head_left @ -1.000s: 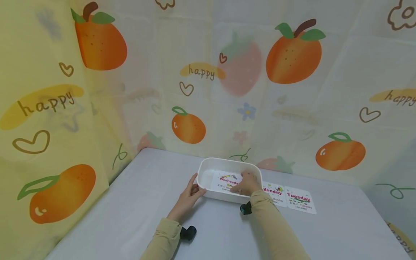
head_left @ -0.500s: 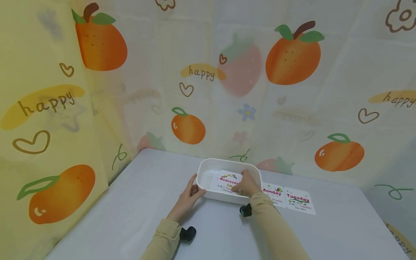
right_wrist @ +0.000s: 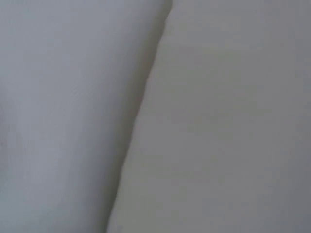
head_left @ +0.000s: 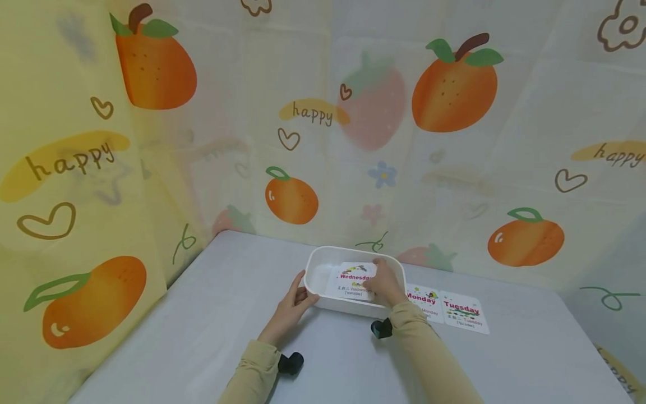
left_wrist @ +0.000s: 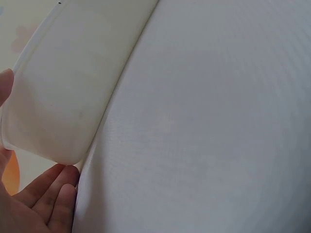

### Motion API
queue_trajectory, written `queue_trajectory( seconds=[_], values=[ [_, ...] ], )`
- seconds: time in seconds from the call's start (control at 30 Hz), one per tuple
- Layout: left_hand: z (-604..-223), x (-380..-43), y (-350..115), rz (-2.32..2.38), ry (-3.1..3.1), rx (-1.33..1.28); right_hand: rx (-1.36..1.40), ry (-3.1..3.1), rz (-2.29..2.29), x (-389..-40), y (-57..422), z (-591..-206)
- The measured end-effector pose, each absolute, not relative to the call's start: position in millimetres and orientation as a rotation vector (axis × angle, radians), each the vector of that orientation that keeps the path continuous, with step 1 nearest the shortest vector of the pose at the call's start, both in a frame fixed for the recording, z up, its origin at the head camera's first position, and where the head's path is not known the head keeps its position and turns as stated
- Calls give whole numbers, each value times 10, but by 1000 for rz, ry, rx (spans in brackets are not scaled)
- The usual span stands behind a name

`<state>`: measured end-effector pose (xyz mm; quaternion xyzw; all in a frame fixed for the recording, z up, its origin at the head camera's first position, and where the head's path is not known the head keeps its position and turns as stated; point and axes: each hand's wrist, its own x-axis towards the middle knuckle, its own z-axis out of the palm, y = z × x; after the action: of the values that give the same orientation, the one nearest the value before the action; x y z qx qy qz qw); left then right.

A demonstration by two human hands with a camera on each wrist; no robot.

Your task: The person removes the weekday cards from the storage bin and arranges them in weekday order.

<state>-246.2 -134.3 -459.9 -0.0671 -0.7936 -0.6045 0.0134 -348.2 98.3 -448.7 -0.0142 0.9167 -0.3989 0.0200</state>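
Observation:
A white rectangular plastic storage box (head_left: 343,306) stands on the table in the head view. My left hand (head_left: 290,308) grips its left end, thumb at the rim and fingers against the side. The left wrist view has those fingers (left_wrist: 54,196) at the corner of the box. My right hand (head_left: 388,285) reaches inside, thumb and fingers pinching the right side of a white flash card (head_left: 348,288) printed "Wednesday". The card tilts up a little inside the box, with part of it behind the hand. Only blurred pale surfaces fill the right wrist view.
Right of the box, a "Monday" card (head_left: 423,300) and a "Tuesday" card (head_left: 465,312) lie side by side on the pale tablecloth (head_left: 202,342). My right forearm partly covers the Monday card. A fruit-printed curtain (head_left: 227,129) hangs behind and to the left.
The Wednesday card has risen slightly and tilted inside the box as my right hand's fingers closed on it. My left hand and the box have stayed in place.

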Motion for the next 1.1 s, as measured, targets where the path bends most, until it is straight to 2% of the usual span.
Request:
queue_trajectory(
  seconds=[0.4, 0.63, 1.1],
  values=[
    [-4965, -2685, -1380, -1845, -2465, -191, -62, 2830, -1360, -3391, 938, -4319],
    [-4576, -2452, -1328, -1885, -2472, -190, -117, 2755, -1505, -3249, 1028, -4229],
    [-4573, -2451, -1327, -1873, -2478, -181, -101, 2672, -1783, -3024, 1190, -4170]
  ],
)
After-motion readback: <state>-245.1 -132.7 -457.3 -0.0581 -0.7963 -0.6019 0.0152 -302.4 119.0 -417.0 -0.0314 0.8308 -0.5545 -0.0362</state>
